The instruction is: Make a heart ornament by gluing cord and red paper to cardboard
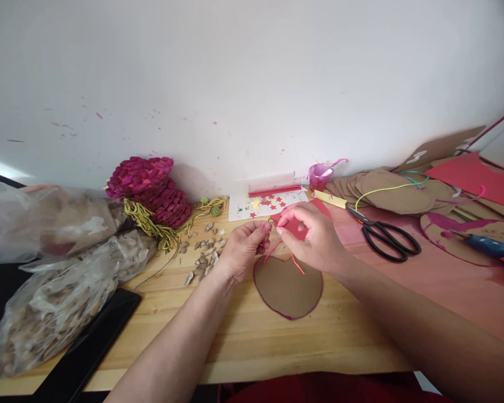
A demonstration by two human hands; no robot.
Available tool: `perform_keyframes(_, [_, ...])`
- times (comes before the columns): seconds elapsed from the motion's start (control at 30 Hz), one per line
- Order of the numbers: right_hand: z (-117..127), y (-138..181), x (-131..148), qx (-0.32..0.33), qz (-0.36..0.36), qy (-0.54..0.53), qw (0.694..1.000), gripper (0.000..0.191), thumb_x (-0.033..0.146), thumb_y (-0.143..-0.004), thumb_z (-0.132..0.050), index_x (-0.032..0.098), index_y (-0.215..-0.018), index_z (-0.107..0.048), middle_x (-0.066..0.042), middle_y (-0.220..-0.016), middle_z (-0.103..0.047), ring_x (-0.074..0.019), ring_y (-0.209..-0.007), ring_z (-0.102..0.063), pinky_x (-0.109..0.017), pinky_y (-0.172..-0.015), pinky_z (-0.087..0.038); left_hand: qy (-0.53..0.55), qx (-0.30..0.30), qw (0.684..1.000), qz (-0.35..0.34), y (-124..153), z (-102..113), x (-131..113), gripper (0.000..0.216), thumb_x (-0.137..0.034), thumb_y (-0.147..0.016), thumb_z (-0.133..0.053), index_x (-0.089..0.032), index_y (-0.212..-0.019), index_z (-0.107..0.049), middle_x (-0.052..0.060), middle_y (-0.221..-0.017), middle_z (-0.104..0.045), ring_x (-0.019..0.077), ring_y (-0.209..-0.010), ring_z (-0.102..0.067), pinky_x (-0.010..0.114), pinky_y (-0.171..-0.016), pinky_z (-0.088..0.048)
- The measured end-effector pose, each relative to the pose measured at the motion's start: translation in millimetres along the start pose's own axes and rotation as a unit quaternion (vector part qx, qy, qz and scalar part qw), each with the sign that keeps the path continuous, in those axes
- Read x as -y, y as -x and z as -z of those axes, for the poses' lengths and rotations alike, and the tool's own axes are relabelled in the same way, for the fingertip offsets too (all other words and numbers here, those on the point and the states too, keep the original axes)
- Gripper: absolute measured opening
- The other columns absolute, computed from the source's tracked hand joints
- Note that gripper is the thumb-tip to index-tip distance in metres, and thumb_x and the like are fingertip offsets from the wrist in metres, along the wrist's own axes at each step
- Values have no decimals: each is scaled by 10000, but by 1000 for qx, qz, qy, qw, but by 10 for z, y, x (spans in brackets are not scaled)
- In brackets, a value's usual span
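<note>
My left hand [244, 246] and my right hand [313, 235] meet above a round brown cardboard piece [286, 288] with a magenta edge, lying on the wooden table [235, 336]. Both hands pinch a thin red cord [294, 262] between thumb and fingertips; its two loose ends hang down onto the cardboard. A red paper piece [296, 225] lies just behind my right hand.
Black scissors [384, 238] lie right of my hands, with a blue glue gun [493, 247] and stacked brown cardboard rounds [386, 190] beyond. A magenta scaled ornament [149, 190], loose seed husks [204, 252] and plastic bags [59, 280] sit left. A star sheet [260, 204] lies by the wall.
</note>
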State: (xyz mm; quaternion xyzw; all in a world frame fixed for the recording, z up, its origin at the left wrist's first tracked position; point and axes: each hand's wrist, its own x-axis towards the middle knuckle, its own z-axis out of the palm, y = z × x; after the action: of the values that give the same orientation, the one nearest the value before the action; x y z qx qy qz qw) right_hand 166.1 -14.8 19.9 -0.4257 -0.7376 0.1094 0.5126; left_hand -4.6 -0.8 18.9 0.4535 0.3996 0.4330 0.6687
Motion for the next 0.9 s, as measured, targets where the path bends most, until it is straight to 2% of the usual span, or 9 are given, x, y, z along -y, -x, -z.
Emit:
perform_keyframes(0.17, [-14, 8, 32, -17, 34, -10, 999, 92, 129, -806, -675, 216, -836, -679, -59, -878, -658, -237, -913, -625, -405, -826, -513, -39, -13, 998, -39, -12, 10, 29, 367, -479, -716, -800, -146, -761, -651, -26, -585, -553, 71, -532, -444, 212, -528, -319])
perform_keyframes(0.4, [-87, 46, -20, -16, 22, 8, 1000, 92, 114, -788, -680, 193, -830, -696, -69, -869, -669, -227, -880, -630, -383, -779, -522, -27, -21, 999, -28, -4, -5, 32, 365, -465, -699, -816, -143, -769, -657, -19, -601, -560, 71, -545, -443, 202, -537, -333])
perform_keyframes(0.7, [-138, 63, -8, 15, -142, -45, 989, 35, 180, -788, -689, 189, -768, -716, -30, -771, -683, -177, -710, -617, -322, -656, -497, 1, -33, 999, -32, 8, -40, 65, 351, -433, -664, -845, -138, -750, -674, -25, -598, -553, 64, -540, -435, 198, -527, -317])
perform_keyframes(0.9, [-119, 50, 48, 30, -162, -75, 983, 65, 162, -782, -658, 191, -734, -689, -13, -747, -686, -175, -718, -621, -305, -654, -478, 46, -47, 998, -2, -1, -59, 67, 402, -449, -596, -886, -142, -720, -659, -35, -569, -538, 52, -514, -427, 183, -512, -327])
